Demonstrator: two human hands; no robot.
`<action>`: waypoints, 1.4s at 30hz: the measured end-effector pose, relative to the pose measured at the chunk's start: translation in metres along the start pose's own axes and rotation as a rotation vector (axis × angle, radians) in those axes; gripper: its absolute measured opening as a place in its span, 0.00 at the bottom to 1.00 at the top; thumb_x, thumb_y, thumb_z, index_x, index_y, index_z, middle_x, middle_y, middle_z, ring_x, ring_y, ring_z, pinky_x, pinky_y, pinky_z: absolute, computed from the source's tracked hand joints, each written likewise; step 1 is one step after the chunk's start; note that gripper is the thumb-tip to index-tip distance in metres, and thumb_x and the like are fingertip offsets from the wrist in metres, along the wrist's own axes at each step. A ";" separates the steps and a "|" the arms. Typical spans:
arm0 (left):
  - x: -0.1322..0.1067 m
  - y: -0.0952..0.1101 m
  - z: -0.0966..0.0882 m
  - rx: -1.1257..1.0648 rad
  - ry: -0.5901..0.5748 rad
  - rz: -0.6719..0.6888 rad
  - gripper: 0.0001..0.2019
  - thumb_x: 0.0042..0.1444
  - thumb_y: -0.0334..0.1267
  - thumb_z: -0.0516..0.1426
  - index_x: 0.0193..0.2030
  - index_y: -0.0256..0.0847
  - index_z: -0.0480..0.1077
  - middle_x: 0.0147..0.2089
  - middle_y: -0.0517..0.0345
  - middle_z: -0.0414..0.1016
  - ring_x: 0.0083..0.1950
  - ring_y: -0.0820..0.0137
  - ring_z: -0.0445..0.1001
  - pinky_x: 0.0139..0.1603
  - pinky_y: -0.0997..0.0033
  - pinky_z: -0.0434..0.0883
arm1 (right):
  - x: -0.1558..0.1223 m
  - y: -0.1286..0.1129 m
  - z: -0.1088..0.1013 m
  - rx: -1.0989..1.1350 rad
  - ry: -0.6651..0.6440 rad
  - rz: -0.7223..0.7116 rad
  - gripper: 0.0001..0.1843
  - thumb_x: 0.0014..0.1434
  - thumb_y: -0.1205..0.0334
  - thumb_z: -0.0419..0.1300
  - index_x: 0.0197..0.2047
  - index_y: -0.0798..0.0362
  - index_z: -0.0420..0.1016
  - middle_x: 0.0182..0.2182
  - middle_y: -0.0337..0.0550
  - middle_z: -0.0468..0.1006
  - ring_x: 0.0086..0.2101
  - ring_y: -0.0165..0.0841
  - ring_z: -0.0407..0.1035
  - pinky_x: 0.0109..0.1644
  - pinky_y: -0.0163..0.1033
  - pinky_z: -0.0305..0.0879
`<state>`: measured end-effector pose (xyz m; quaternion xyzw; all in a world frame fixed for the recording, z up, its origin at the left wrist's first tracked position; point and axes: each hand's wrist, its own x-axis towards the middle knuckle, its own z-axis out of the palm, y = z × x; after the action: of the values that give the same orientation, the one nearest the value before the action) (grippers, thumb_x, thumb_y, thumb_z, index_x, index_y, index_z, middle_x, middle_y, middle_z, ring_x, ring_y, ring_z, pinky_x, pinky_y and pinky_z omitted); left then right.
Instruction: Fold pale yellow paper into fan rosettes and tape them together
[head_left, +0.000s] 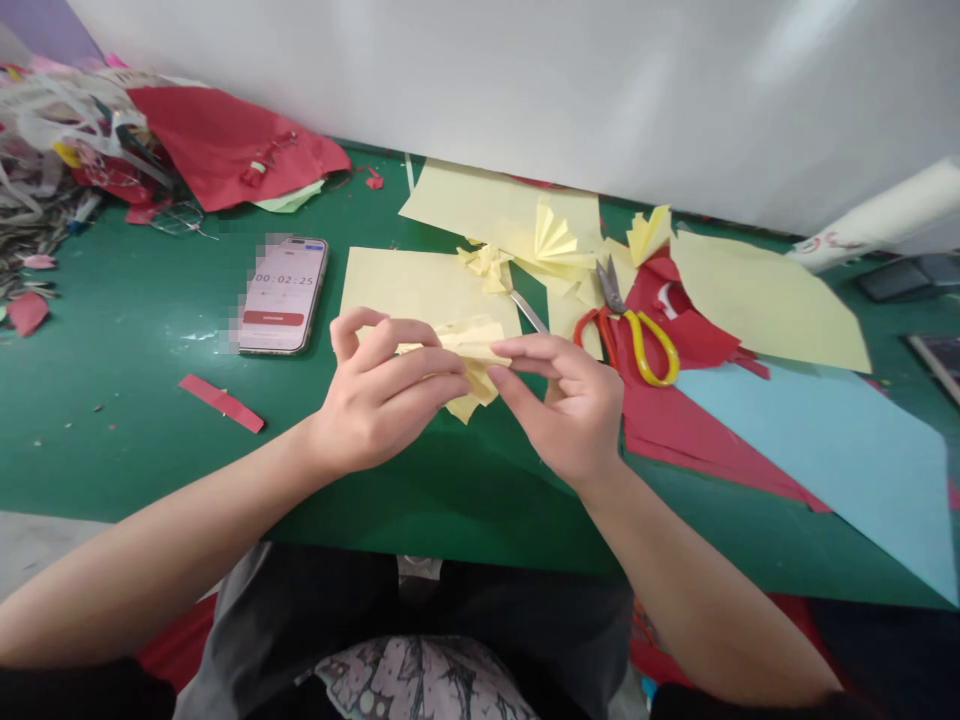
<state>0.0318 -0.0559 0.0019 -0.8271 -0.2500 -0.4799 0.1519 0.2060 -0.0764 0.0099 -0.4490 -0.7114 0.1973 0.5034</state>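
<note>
Between my two hands is a piece of pleated yellow paper (480, 350), held just above the green table. My left hand (386, 395) curls its fingers round the paper's left part, which they partly hide. On the right edge, the thumb and fingertips of my right hand (566, 400) pinch the folds. Behind the hands lie a flat yellow sheet (405, 280), a crumpled yellow paper piece (487, 265) and a fan-folded yellow piece (555, 240). Scissors (630, 325) with one red and one yellow handle rest on red paper to the right of my right hand.
A phone (283, 295) showing a timer lies to the left, with a red paper strip (222, 402) nearer me. Red paper (240, 145) and tangled scraps (45, 170) fill the back left. Blue paper (840, 440) covers the right side; a white roll (885, 215) leans behind.
</note>
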 end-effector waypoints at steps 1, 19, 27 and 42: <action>0.000 0.000 0.000 0.008 0.009 -0.019 0.05 0.48 0.29 0.59 0.29 0.44 0.69 0.31 0.65 0.76 0.35 0.70 0.71 0.36 0.64 0.60 | 0.000 0.000 0.000 -0.016 -0.002 -0.007 0.09 0.48 0.68 0.62 0.36 0.50 0.73 0.32 0.36 0.78 0.30 0.27 0.73 0.33 0.32 0.73; -0.001 0.000 -0.002 -0.049 -0.004 -0.110 0.06 0.49 0.29 0.59 0.32 0.44 0.68 0.32 0.64 0.76 0.38 0.69 0.73 0.38 0.63 0.63 | 0.003 -0.001 -0.001 0.041 -0.081 -0.198 0.11 0.51 0.72 0.58 0.37 0.49 0.73 0.32 0.39 0.76 0.34 0.30 0.70 0.37 0.38 0.70; 0.000 0.001 -0.001 0.018 0.028 -0.087 0.06 0.50 0.28 0.57 0.30 0.46 0.68 0.31 0.64 0.75 0.37 0.69 0.71 0.37 0.63 0.61 | 0.002 0.001 0.003 0.298 -0.049 0.098 0.15 0.50 0.68 0.60 0.43 0.48 0.67 0.34 0.37 0.75 0.33 0.27 0.72 0.37 0.34 0.73; 0.002 0.001 -0.003 -0.049 -0.007 -0.120 0.06 0.48 0.29 0.59 0.30 0.43 0.67 0.33 0.65 0.77 0.38 0.68 0.74 0.37 0.62 0.63 | -0.001 0.001 0.002 0.267 -0.112 -0.021 0.22 0.47 0.71 0.62 0.45 0.46 0.65 0.33 0.34 0.76 0.35 0.27 0.73 0.41 0.36 0.72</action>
<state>0.0311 -0.0580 0.0055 -0.8158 -0.2879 -0.4912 0.1016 0.2043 -0.0767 0.0075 -0.3586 -0.7106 0.3097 0.5201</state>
